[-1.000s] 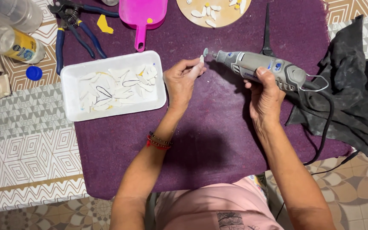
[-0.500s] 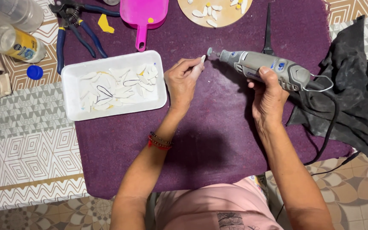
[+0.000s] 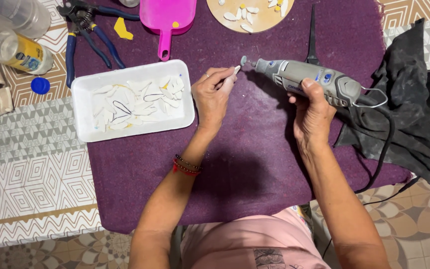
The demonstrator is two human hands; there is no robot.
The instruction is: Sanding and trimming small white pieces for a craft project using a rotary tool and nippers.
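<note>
My right hand (image 3: 313, 110) grips a grey corded rotary tool (image 3: 302, 76) whose small grinding tip (image 3: 244, 61) points left. My left hand (image 3: 214, 94) pinches a small white petal-shaped piece (image 3: 234, 71), its end just below and beside the tip. Both hands hover over a purple cloth (image 3: 255, 164). A white foam tray (image 3: 131, 100) with several white cut pieces lies just left of my left hand.
A pink scoop (image 3: 167, 19) and a round wooden disc (image 3: 255, 12) with white pieces lie at the top. Blue-handled pliers (image 3: 83, 37), a yellow scrap (image 3: 122, 28), a bottle (image 3: 21, 52) and a blue cap (image 3: 40, 85) sit at left. Dark grey fabric (image 3: 414, 114) lies at right.
Both hands and the tool have shifted slightly; the white piece now sits a little lower relative to the grinding tip.
</note>
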